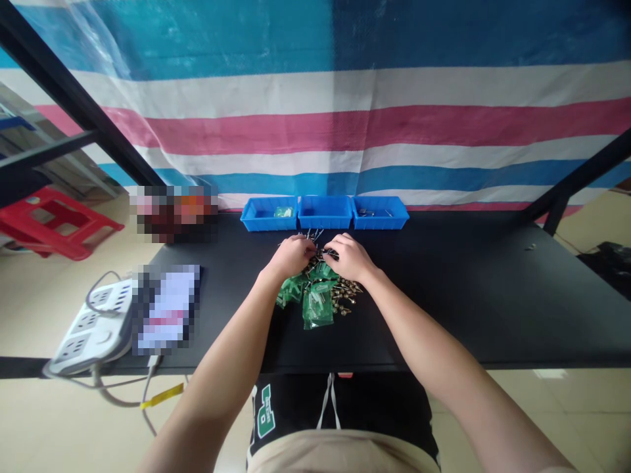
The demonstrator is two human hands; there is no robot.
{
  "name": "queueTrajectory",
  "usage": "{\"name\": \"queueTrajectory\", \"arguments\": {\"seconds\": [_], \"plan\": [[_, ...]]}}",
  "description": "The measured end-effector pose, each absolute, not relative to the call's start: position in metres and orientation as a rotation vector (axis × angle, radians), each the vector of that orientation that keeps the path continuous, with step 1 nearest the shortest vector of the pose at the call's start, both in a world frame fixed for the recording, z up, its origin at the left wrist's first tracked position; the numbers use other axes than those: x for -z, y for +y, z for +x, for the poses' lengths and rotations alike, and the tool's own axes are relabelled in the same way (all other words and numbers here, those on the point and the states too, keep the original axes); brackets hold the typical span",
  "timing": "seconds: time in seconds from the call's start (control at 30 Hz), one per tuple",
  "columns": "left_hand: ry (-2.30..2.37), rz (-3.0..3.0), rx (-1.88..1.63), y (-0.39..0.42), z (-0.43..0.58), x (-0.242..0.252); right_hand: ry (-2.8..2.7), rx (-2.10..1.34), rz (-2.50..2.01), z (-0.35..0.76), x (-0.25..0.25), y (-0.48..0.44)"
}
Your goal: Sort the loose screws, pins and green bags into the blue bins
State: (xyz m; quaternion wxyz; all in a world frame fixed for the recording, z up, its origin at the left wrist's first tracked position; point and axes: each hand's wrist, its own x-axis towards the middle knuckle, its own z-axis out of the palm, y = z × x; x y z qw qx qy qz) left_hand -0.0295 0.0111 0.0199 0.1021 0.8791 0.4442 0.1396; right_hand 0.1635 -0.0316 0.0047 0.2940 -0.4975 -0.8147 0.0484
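**A:** Head view. What are the hands on?

**B:** Left hand (290, 256) and right hand (352, 257) curled, palms down, side by side over a heap of small brass-coloured metal parts (345, 295) mixed with green-tinted plastic packets (318, 305). Heap sits mid-table, right under them. Fingertips hidden; cannot tell whether either hand is gripping anything.

**A:** Handling?

**B:** Working low and close, as here, suits loose small parts: short pinches, little scatter.

**A:** Around the heap?

**B:** Beyond it, three blue plastic trays (324, 212) in a row, touching. Left tray holds a small green packet (282, 211); right tray, a few metal pins (369, 212).

**A:** Surface and room?

**B:** Black table (444, 309), matte. White power strip (91, 325) at its left edge. Behind, a blue, white and pink striped tarpaulin (315, 131). Red plastic stool (54, 223) on the floor, far left.
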Motion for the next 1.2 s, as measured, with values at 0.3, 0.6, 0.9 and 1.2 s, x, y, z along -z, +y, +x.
{"name": "queueTrajectory", "arguments": {"seconds": [0.3,0.6,0.9,1.2], "plan": [[1.470,2.682,-0.159,0.002,-0.025,-0.023,-2.172,-0.141,-1.319,0.163,-0.006,-0.032],[1.504,2.667,-0.307,0.001,-0.026,-0.027,-2.153,-0.146,-1.286,0.163,-0.004,-0.031],[1.201,2.374,-0.799,-0.006,-0.016,-0.036,-2.134,-0.161,-1.170,0.163,-0.010,-0.033],[1.008,2.211,-0.705,-0.009,-0.021,-0.041,-1.918,-0.267,-1.186,0.165,-0.002,-0.029]]}}
